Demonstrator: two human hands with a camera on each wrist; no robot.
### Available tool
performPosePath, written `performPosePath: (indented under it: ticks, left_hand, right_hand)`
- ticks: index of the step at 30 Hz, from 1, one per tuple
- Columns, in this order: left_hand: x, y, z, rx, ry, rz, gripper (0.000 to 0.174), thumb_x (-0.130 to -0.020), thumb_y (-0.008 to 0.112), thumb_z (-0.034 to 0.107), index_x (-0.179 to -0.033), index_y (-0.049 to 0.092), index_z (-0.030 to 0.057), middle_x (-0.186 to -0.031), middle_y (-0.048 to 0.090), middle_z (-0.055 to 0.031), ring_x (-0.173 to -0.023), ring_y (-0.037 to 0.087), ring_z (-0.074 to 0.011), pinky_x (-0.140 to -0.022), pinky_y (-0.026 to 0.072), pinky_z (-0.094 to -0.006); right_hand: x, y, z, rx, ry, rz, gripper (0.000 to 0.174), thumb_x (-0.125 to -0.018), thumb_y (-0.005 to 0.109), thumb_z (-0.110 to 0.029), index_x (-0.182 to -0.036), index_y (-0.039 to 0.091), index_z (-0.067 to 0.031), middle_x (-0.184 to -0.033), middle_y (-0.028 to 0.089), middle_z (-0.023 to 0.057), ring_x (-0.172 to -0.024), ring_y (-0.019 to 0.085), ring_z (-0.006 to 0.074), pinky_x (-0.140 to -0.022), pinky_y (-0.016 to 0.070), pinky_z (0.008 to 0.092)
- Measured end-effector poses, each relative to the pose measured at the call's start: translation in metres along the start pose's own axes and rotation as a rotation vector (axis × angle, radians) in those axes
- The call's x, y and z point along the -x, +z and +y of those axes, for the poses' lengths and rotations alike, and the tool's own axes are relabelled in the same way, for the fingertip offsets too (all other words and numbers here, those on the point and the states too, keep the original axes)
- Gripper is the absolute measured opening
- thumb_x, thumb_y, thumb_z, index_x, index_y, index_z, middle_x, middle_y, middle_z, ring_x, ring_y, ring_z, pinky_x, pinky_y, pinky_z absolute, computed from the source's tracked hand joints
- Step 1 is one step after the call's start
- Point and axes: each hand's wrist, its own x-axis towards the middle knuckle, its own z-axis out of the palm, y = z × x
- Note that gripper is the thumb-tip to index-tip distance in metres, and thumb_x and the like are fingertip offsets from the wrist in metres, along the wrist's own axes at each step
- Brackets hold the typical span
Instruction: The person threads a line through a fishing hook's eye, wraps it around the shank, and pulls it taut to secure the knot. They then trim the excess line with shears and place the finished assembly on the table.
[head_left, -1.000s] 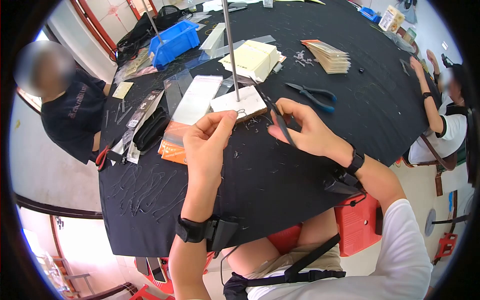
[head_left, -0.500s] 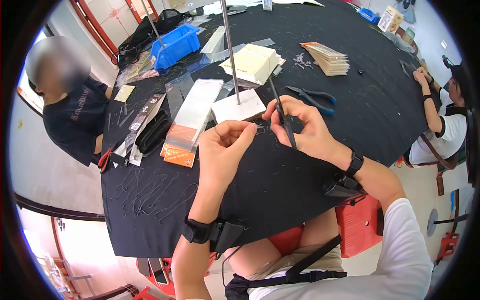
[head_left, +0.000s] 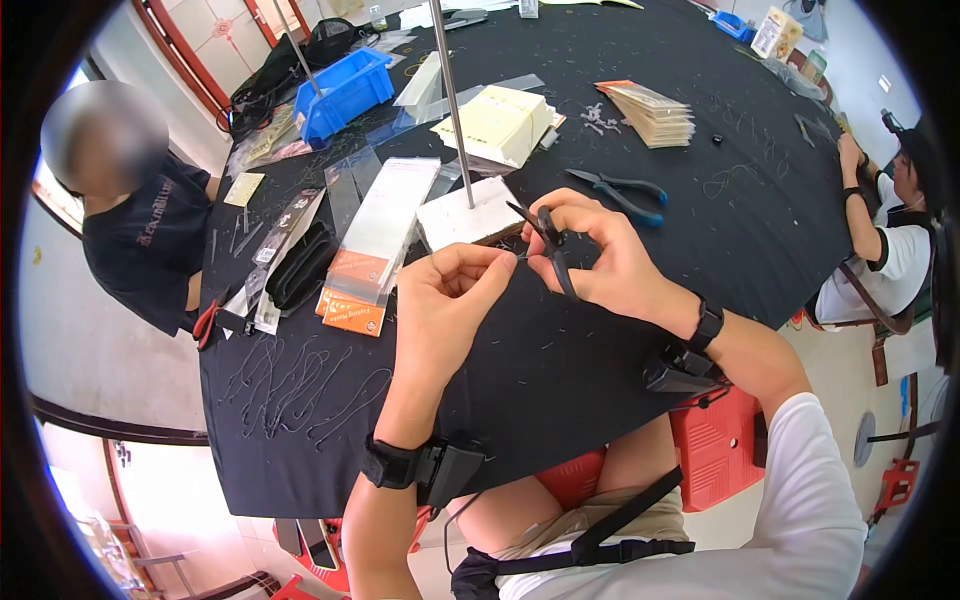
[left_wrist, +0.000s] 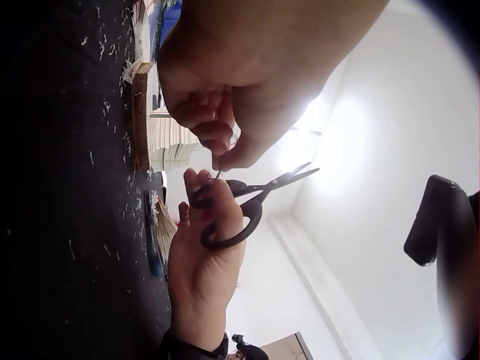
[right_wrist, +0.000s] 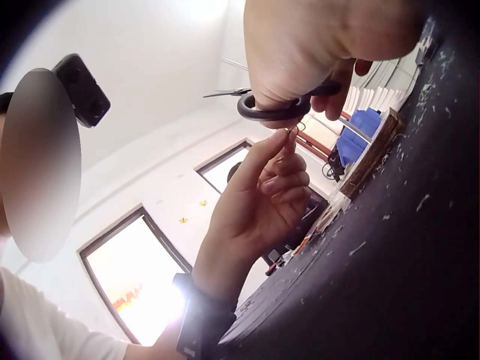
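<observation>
Black-handled scissors [left_wrist: 255, 187] hang on the fingers of the right hand [head_left: 615, 262], their blades slightly apart and pointing away from the fingertips. Between thumb and forefinger the left hand [head_left: 450, 305] pinches a small thin hook [right_wrist: 301, 129]. The right thumb and forefinger meet at this small piece too; whether they grip it or only touch it, I cannot tell. Just beyond the hands stands a white-topped block [head_left: 470, 212] with a metal rod [head_left: 455, 110] rising from it.
Blue-handled pliers [head_left: 625, 192] lie right of the block. Behind it are a stack of yellowish cards [head_left: 497, 122] and a blue bin [head_left: 345, 98]. Orange-and-white packets [head_left: 375, 235] and dark looped threads [head_left: 290, 385] lie to the left. People sit at both sides.
The left hand has moved right and slightly down from the block's edge, meeting the right fingertips. The scissors have turned in the right hand, their blades now pointing up and left.
</observation>
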Motion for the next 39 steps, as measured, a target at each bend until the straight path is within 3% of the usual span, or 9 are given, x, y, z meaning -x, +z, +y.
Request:
performPosePath:
  ticks: [9, 12, 14, 20, 27, 30, 32, 39]
  left_hand:
    - [0.0, 0.001, -0.009, -0.063, -0.013, -0.132, 0.012, -0.08, 0.066, 0.008, -0.084, 0.065, -0.0028, -0.068, 0.061, -0.0007, -0.057, 0.051, -0.0006, -0.05, 0.0387, -0.0141]
    - [0.0, 0.0, -0.008, -0.068, -0.014, -0.137, 0.013, -0.08, 0.065, 0.009, -0.085, 0.065, -0.0031, -0.068, 0.061, -0.0009, -0.058, 0.052, -0.0008, -0.051, 0.0392, -0.0143]
    - [0.001, 0.001, -0.005, -0.072, -0.008, -0.104, 0.013, -0.08, 0.065, 0.009, -0.085, 0.065, -0.0033, -0.069, 0.062, -0.001, -0.059, 0.052, -0.001, -0.052, 0.0394, -0.0145]
    - [0.001, 0.0, 0.0, -0.068, -0.014, -0.025, 0.015, -0.081, 0.065, 0.01, -0.088, 0.065, -0.0043, -0.069, 0.061, -0.0008, -0.06, 0.053, -0.0017, -0.054, 0.0398, -0.0147]
    - [-0.001, -0.001, -0.002, 0.011, -0.004, 0.063, 0.016, -0.082, 0.065, 0.012, -0.088, 0.065, -0.0034, -0.068, 0.06, 0.0012, -0.059, 0.05, -0.0009, -0.052, 0.0371, -0.0145]
    - [0.0, -0.002, -0.002, 0.001, -0.06, 0.01, 0.018, -0.081, 0.066, 0.017, -0.09, 0.066, 0.0008, -0.068, 0.057, 0.0029, -0.059, 0.047, -0.002, -0.051, 0.0334, -0.0161]
    - [0.0, -0.002, -0.001, -0.002, -0.06, 0.021, 0.018, -0.081, 0.066, 0.017, -0.09, 0.066, 0.0008, -0.068, 0.057, 0.0027, -0.059, 0.047, -0.0021, -0.051, 0.0333, -0.0161]
    - [0.002, 0.001, 0.002, -0.008, -0.087, 0.016, 0.02, -0.081, 0.066, 0.018, -0.09, 0.066, 0.0007, -0.067, 0.056, 0.0022, -0.059, 0.046, -0.0025, -0.051, 0.0329, -0.0161]
  right_hand:
    - [0.001, -0.002, 0.005, 0.115, -0.067, -0.071, 0.019, -0.066, 0.069, -0.009, -0.078, 0.057, 0.0, -0.088, 0.055, 0.0094, -0.079, 0.053, 0.0189, -0.075, 0.0398, 0.0307]
    - [0.001, -0.002, 0.002, -0.077, 0.034, -0.081, 0.018, -0.068, 0.069, -0.01, -0.079, 0.058, -0.0008, -0.089, 0.055, 0.0077, -0.082, 0.053, 0.0169, -0.077, 0.0396, 0.0302]
    - [0.0, 0.001, 0.001, -0.128, 0.098, 0.026, 0.016, -0.07, 0.068, -0.009, -0.08, 0.059, -0.0012, -0.088, 0.055, 0.0061, -0.085, 0.052, 0.0151, -0.079, 0.0395, 0.0285]
    - [0.0, -0.003, 0.003, 0.011, -0.013, 0.006, 0.014, -0.072, 0.067, -0.008, -0.08, 0.059, -0.0011, -0.09, 0.054, 0.0058, -0.085, 0.052, 0.0145, -0.078, 0.0398, 0.0262]
    - [0.002, -0.001, -0.002, 0.016, 0.019, 0.022, 0.016, -0.069, 0.069, -0.005, -0.08, 0.058, 0.0004, -0.092, 0.052, 0.0058, -0.085, 0.052, 0.0141, -0.077, 0.041, 0.0271]
    - [0.002, -0.001, -0.002, -0.015, 0.05, 0.014, 0.019, -0.067, 0.069, -0.003, -0.082, 0.058, 0.0015, -0.093, 0.052, 0.0061, -0.085, 0.052, 0.0137, -0.076, 0.0414, 0.0268]
    - [0.002, -0.003, -0.001, -0.032, 0.071, -0.042, 0.014, -0.072, 0.068, -0.002, -0.083, 0.06, -0.0004, -0.1, 0.051, 0.0052, -0.088, 0.052, 0.0108, -0.079, 0.0424, 0.026]
    - [0.003, -0.003, 0.0, -0.028, 0.036, -0.034, 0.013, -0.071, 0.066, 0.001, -0.083, 0.059, 0.0008, -0.101, 0.05, 0.0057, -0.087, 0.052, 0.0098, -0.075, 0.0428, 0.0242]
